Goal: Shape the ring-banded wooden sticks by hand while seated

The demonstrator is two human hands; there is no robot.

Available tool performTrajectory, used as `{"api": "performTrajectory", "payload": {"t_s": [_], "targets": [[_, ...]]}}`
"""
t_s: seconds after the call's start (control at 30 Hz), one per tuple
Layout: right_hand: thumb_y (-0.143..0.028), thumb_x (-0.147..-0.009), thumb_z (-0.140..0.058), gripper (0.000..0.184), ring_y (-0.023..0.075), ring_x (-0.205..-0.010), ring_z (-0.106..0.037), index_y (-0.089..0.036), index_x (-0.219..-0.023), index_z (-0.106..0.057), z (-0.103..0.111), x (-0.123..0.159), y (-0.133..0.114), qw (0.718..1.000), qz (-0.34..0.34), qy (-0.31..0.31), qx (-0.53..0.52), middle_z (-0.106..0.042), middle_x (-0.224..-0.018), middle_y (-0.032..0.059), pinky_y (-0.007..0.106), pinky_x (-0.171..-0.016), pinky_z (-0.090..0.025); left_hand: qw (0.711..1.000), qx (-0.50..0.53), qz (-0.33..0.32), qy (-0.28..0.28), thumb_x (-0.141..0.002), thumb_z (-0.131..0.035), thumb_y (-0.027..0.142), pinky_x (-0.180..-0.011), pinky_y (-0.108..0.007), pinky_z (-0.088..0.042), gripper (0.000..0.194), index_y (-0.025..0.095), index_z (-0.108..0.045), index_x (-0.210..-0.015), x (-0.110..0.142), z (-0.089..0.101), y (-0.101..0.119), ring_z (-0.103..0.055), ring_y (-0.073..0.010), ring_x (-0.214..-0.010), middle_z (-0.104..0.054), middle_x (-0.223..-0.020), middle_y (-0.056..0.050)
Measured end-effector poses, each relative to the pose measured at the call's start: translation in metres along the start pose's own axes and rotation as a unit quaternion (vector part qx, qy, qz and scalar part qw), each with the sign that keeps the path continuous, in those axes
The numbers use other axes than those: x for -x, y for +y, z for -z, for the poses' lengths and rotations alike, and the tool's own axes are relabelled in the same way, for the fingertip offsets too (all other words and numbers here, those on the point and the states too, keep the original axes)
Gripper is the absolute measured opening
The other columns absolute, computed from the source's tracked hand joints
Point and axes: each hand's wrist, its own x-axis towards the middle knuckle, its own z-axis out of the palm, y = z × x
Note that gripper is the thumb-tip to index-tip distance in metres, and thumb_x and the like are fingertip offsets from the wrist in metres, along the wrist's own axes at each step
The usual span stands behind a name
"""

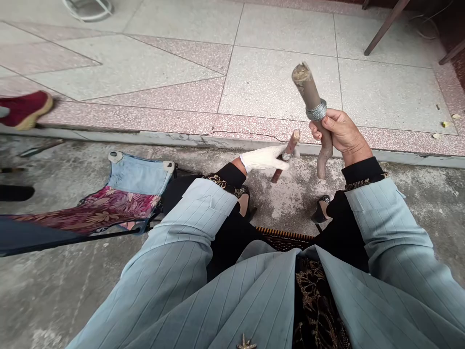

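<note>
Left hand [265,158], in white knit glove: fingers closed around thinner reddish-brown stick [292,140], silvery wire wrap [286,156] at its middle. Right hand [343,132], bare: fingers pinching thick, crooked wooden stick [308,92] just below coiled metal wire [317,110]; rough, splintered far end, bent near end. Both sticks above rough concrete floor [286,198], near speckled terrazzo step [276,82]. Left: cloth seat [140,177], pale-blue panel, magenta leaf print. Far left: dark-red shoe [27,107], tan sole. Round marks on black shoes [322,209] too small to read.

This was an outdoor building front, shown by the speckled pink-and-white tiled step [276,82] above rough grey concrete [90,286].
</note>
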Motion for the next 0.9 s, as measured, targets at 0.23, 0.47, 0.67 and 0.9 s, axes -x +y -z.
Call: {"api": "performTrajectory", "payload": {"t_s": [0.23,0.47,0.67,0.9], "targets": [[-0.081,-0.071,-0.061,0.065,0.0215,-0.078,-0.058,-0.025,-0.104,-0.063,0.003,0.006,-0.010,0.995,-0.047,0.009,0.089,-0.062,-0.083,0.0059,0.036,-0.063,-0.048,0.984,-0.169,0.049,0.041,-0.088,-0.054,0.038,-0.073,-0.025,-0.048,0.070,0.018,-0.034,-0.152,-0.003,-0.001,-0.002,-0.065,-0.0189,-0.083,-0.069,-0.108,-0.007],[-0.077,-0.073,-0.064,0.064,0.0180,-0.076,-0.058,-0.023,-0.107,-0.065,0.010,0.003,-0.002,0.994,-0.048,0.016,0.101,-0.062,-0.083,0.0052,0.031,-0.062,-0.047,0.872,-0.461,0.139,0.086,-0.091,-0.051,0.029,-0.082,-0.033,-0.049,0.076,0.021,-0.017,-0.159,-0.005,-0.008,-0.002,-0.068,-0.0278,-0.099,-0.067,-0.118,-0.017],[-0.075,-0.071,-0.067,0.069,0.0185,-0.077,-0.060,-0.022,-0.115,-0.065,-0.004,0.000,0.011,0.994,-0.066,-0.014,0.084,-0.065,-0.085,0.0051,0.030,-0.062,-0.048,0.830,-0.535,0.129,0.090,-0.092,-0.043,0.017,-0.082,-0.039,-0.049,0.071,0.012,-0.019,-0.158,-0.007,-0.021,-0.004,-0.068,-0.0312,-0.099,-0.066,-0.111,-0.023],[-0.076,-0.074,-0.063,0.066,0.0150,-0.077,-0.061,-0.023,-0.114,-0.062,-0.005,-0.003,0.014,0.997,-0.006,0.079,-0.011,-0.069,-0.107,0.0075,0.029,-0.063,-0.052,0.852,-0.497,0.131,0.104,-0.097,-0.041,0.033,-0.085,-0.035,-0.049,0.068,0.013,-0.019,-0.159,-0.003,-0.025,0.012,-0.064,-0.0295,-0.110,-0.054,-0.137,-0.022]]}}
